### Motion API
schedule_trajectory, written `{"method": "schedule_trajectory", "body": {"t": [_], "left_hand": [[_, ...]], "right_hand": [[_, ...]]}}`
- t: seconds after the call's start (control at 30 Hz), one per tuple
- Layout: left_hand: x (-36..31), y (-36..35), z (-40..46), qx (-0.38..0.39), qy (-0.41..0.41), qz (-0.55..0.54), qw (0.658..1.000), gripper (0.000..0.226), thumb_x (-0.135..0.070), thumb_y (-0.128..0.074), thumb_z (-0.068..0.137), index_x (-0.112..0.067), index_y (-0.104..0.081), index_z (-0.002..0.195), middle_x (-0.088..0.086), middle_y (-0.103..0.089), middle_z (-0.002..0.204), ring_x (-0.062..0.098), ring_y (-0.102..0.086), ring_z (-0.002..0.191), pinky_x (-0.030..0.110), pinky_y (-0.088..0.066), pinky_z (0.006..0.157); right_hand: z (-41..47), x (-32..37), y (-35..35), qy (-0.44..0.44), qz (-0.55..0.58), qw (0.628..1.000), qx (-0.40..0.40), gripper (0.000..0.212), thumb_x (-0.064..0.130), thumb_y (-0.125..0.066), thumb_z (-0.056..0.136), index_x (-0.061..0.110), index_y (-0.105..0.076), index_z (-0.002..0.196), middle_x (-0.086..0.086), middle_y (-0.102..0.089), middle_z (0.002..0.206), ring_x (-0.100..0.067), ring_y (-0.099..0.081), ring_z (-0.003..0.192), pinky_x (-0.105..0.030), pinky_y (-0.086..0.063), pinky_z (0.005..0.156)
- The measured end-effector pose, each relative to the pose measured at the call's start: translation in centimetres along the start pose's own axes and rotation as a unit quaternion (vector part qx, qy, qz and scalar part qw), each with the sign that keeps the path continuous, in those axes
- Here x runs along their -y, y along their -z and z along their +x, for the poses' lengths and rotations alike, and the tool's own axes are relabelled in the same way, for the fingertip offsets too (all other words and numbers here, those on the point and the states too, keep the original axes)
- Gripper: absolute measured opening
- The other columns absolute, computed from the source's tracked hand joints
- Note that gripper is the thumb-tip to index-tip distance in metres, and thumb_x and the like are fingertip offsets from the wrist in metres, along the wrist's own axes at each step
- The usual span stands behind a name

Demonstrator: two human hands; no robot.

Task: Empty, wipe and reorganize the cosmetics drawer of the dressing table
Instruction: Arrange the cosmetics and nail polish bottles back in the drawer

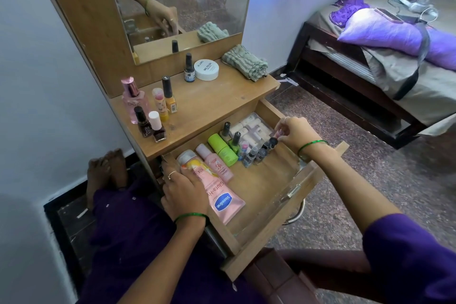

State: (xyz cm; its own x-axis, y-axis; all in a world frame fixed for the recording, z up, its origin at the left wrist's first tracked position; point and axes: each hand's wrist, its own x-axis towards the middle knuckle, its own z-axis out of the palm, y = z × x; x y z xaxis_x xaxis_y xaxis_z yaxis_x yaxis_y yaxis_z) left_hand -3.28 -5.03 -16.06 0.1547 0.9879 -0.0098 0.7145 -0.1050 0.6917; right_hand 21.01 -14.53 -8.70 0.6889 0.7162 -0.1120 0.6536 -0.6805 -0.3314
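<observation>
The wooden drawer (278, 207) of the dressing table stands pulled out. Inside lie a pink Vaseline tube (223, 198), a pink bottle (216, 163), a green bottle (222, 149), several small nail-polish bottles (256, 154) and a clear box of small white bottles (251, 128). My left hand (186, 191) rests on an orange-and-white tube (191, 161) at the drawer's left side and grips it. My right hand (297, 134) pinches a small pink bottle (278, 133) over the drawer's far right corner.
On the tabletop (209, 103) stand a pink perfume bottle (134, 97), several nail polishes (158, 116), a white round jar (206, 69) and a folded green cloth (245, 61). A mirror (182, 0) rises behind. A bed (385, 52) stands at the right. My bare feet (107, 168) are at the left.
</observation>
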Motion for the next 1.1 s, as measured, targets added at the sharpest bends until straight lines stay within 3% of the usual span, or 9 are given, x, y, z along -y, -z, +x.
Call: {"method": "schedule_trajectory", "body": {"t": [0.17, 0.23, 0.3, 0.43, 0.57, 0.67, 0.8, 0.93, 1.1], "left_hand": [[0.0, 0.1, -0.1, 0.003, 0.005, -0.005, 1.0, 0.041, -0.031, -0.03, 0.098, -0.006, -0.035, 0.129, 0.019, -0.063, 0.101, 0.035, -0.063, 0.086, 0.051, -0.052, 0.072], [0.1, 0.0, 0.0, 0.004, 0.004, -0.004, 1.0, 0.041, -0.032, -0.029, 0.097, -0.005, -0.037, 0.127, 0.018, -0.063, 0.099, 0.035, -0.063, 0.084, 0.05, -0.052, 0.072], [0.1, 0.0, -0.1, 0.002, 0.0, -0.002, 1.0, 0.042, -0.034, -0.027, 0.097, -0.005, -0.038, 0.126, 0.018, -0.063, 0.097, 0.033, -0.063, 0.082, 0.049, -0.052, 0.071], [0.1, 0.0, 0.0, -0.002, -0.001, -0.002, 1.0, 0.046, -0.036, -0.025, 0.094, -0.005, -0.037, 0.127, 0.019, -0.063, 0.101, 0.036, -0.063, 0.085, 0.049, -0.052, 0.072], [0.1, -0.1, 0.0, 0.003, 0.002, -0.002, 1.0, 0.046, -0.037, -0.024, 0.094, -0.005, -0.039, 0.124, 0.016, -0.063, 0.098, 0.032, -0.064, 0.081, 0.049, -0.054, 0.068], [-0.2, 0.2, -0.2, 0.002, 0.004, -0.005, 1.0, 0.043, -0.032, -0.029, 0.096, -0.005, -0.039, 0.127, 0.016, -0.063, 0.099, 0.032, -0.064, 0.082, 0.048, -0.053, 0.07], [-0.5, 0.6, -0.5, 0.004, 0.003, -0.015, 1.0, 0.037, -0.027, -0.033, 0.097, -0.004, -0.041, 0.124, 0.018, -0.062, 0.099, 0.034, -0.063, 0.083, 0.048, -0.052, 0.072], [-0.4, 0.4, -0.3, 0.004, 0.008, -0.002, 1.0, 0.049, -0.039, -0.022, 0.093, -0.005, -0.044, 0.119, 0.014, -0.063, 0.093, 0.029, -0.063, 0.078, 0.046, -0.054, 0.068], [-0.6, 0.7, -0.3, 0.003, 0.005, -0.002, 1.0, 0.046, -0.034, -0.024, 0.092, -0.003, -0.045, 0.118, 0.016, -0.063, 0.096, 0.031, -0.063, 0.08, 0.047, -0.053, 0.068]], "right_hand": [[0.1, -0.2, -0.2, 0.002, -0.003, 1.0, -0.003, 0.017, -0.003, -0.059, 0.077, 0.007, -0.067, 0.089, 0.001, -0.061, 0.076, -0.012, -0.055, 0.07, -0.018, -0.045, 0.066], [0.2, -0.2, -0.2, 0.001, -0.003, 1.0, 0.001, 0.016, -0.002, -0.06, 0.078, 0.007, -0.067, 0.089, 0.001, -0.06, 0.075, -0.01, -0.053, 0.067, -0.009, -0.039, 0.059], [0.3, -0.4, -0.5, -0.005, -0.004, 1.0, 0.006, 0.014, 0.0, -0.06, 0.08, 0.006, -0.067, 0.091, 0.0, -0.06, 0.074, -0.01, -0.052, 0.065, -0.01, -0.037, 0.057], [0.2, -0.6, -0.4, -0.014, 0.0, 1.0, 0.014, 0.015, 0.008, -0.055, 0.084, 0.008, -0.065, 0.095, -0.008, -0.066, 0.081, -0.019, -0.057, 0.071, -0.023, -0.045, 0.068], [0.8, 0.1, 1.7, 0.006, -0.029, 1.0, 0.007, 0.023, 0.004, -0.056, 0.081, 0.01, -0.064, 0.102, -0.008, -0.068, 0.087, -0.026, -0.064, 0.088, -0.027, -0.049, 0.08], [1.8, 2.4, 3.7, 0.044, -0.043, 0.997, -0.039, 0.029, -0.002, -0.05, 0.08, 0.009, -0.065, 0.102, -0.011, -0.07, 0.096, -0.029, -0.063, 0.095, -0.033, -0.051, 0.087], [3.4, 7.7, 4.8, 0.127, 0.017, 0.99, -0.066, 0.024, 0.007, -0.058, 0.081, 0.011, -0.064, 0.104, -0.01, -0.067, 0.096, -0.025, -0.063, 0.09, -0.033, -0.05, 0.087], [6.3, 13.4, 4.1, 0.194, 0.047, 0.976, -0.082, 0.042, 0.005, -0.058, 0.08, 0.012, -0.054, 0.122, -0.011, -0.063, 0.107, -0.025, -0.063, 0.09, -0.03, -0.046, 0.085], [9.6, 18.7, 3.4, 0.235, 0.048, 0.968, -0.076, 0.059, 0.006, -0.057, 0.082, 0.021, -0.043, 0.137, -0.011, -0.051, 0.123, -0.022, -0.056, 0.102, -0.025, -0.042, 0.086]]}}
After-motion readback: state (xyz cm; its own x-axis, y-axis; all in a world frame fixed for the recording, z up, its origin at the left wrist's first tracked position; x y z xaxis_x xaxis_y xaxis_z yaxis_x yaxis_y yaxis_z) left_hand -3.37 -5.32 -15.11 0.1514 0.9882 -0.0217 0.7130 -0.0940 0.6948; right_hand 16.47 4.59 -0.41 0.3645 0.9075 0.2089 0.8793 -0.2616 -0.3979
